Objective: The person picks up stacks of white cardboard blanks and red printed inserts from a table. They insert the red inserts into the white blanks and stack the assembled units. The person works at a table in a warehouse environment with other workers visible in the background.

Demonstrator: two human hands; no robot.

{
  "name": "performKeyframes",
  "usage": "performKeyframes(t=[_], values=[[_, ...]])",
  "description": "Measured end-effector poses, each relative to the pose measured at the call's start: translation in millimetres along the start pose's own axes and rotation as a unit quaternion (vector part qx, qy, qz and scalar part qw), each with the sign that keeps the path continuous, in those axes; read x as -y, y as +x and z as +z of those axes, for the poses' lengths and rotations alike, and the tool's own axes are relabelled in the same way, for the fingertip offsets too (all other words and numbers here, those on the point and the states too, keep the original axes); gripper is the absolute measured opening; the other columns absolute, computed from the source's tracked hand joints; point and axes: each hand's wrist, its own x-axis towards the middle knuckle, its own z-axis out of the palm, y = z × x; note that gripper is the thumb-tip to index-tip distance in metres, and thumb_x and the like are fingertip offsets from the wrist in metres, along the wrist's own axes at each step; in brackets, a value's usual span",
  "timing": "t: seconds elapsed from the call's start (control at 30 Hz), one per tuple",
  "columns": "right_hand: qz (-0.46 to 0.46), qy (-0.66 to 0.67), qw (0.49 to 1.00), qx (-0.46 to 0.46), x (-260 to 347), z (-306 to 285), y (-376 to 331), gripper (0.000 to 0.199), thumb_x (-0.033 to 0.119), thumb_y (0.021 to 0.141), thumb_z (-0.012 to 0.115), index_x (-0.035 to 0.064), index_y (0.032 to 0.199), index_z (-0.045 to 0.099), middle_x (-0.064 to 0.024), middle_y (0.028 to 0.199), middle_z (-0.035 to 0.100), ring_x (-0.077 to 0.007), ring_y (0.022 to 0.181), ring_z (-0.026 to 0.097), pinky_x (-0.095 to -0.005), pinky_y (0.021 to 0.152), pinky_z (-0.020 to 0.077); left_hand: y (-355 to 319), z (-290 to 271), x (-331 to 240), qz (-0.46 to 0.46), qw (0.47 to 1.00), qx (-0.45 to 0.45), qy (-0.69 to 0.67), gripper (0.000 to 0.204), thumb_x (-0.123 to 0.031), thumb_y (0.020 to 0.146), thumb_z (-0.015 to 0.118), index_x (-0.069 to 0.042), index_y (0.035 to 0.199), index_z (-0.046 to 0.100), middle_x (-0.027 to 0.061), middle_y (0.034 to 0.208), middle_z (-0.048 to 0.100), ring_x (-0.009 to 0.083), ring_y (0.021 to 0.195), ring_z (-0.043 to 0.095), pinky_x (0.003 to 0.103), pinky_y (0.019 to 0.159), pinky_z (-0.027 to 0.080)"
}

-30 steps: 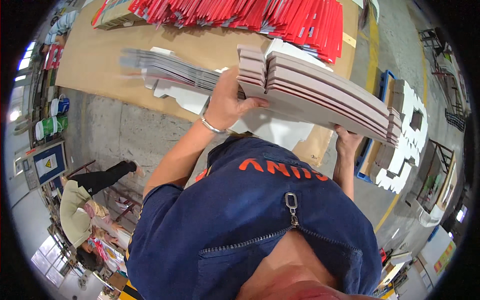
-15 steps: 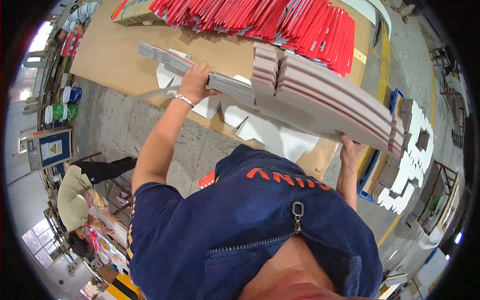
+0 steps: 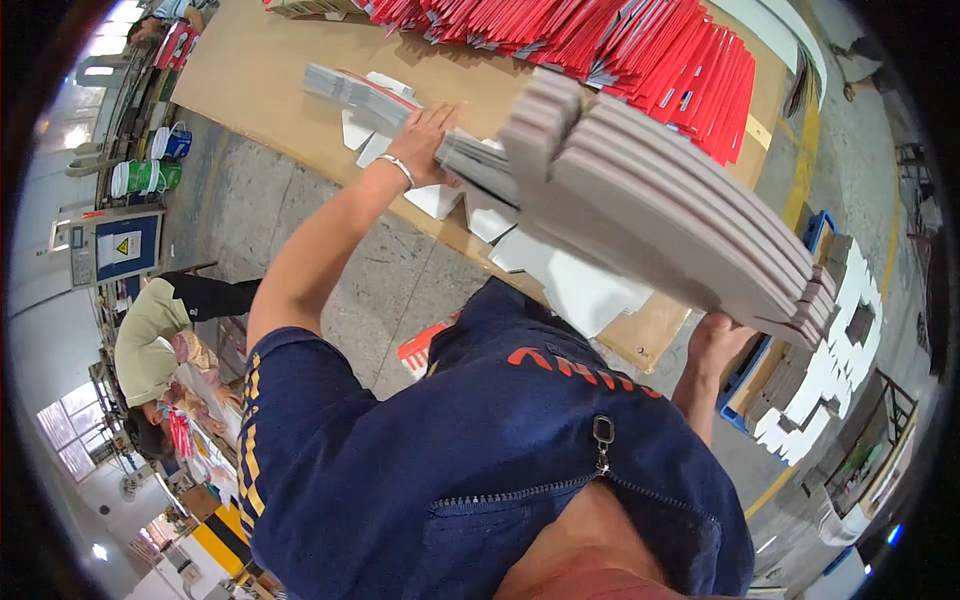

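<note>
Both my hands carry a thick stack of die-cut cardboard sheets [image 3: 640, 215], greyish, with notched edges and one long curved side. It hangs tilted above the near edge of the table. My left hand [image 3: 428, 140] is closed around the narrow left part, thumb side toward me. At the wide right end, my right hand [image 3: 718, 340] grips the stack's lower near edge; some of its fingers are hidden beneath. Under the stack, white die-cut sheets [image 3: 580, 280] lie on the brown cardboard-covered table [image 3: 260, 110], partly covered from view.
A long row of red flat card pieces [image 3: 600, 50] leans along the table's far side. To the right, a blue pallet [image 3: 738, 385] bears a pile of white cut sheets [image 3: 825, 370]. Another person [image 3: 150, 345] bends at the left, near buckets [image 3: 145, 177] and a cabinet [image 3: 128, 245].
The view has shifted, so the surroundings sit farther right. The stack tilts more, its right end lower with my right hand and its left end higher. Both hands keep their hold.
</note>
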Motion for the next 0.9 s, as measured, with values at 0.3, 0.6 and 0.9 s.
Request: performKeyframes(t=[0.3,0.6,0.9], values=[[0.015,0.020,1.000,-0.007,-2,9,12,0.082,0.052,0.077,0.068,-0.0043,0.128,0.038,-0.0141,0.119,0.052,-0.0232,0.104,0.054,-0.0378,0.090,0.0447,-11,30,24,0.018,0.997,-0.076,-0.022,0.066,-0.045,0.062,0.075,-0.011,0.115,0.055,0.0072,0.111,0.060,0.0256,0.111,0.052,0.040,0.096,0.036],[0.133,0.118,0.972,-0.152,-47,-11,-5,0.070,0.059,0.087,0.046,0.0055,0.132,0.040,-0.0109,0.129,0.047,-0.0246,0.119,0.044,-0.0408,0.102,0.0343,20,15,52,0.161,0.973,-0.146,-0.078,0.050,-0.036,0.056,0.080,-0.013,0.093,0.057,0.0060,0.090,0.061,0.0242,0.091,0.058,0.038,0.082,0.043],[-0.020,0.064,0.933,-0.355,36,60,-20,0.087,0.070,0.078,0.050,0.0028,0.132,0.037,-0.0132,0.135,0.039,-0.0284,0.120,0.043,-0.0451,0.102,0.0383,48,-7,77,0.279,0.956,-0.013,-0.089,0.034,-0.032,0.067,0.071,-0.009,0.087,0.056,0.0080,0.077,0.063,0.0253,0.078,0.063,0.035,0.074,0.048]])
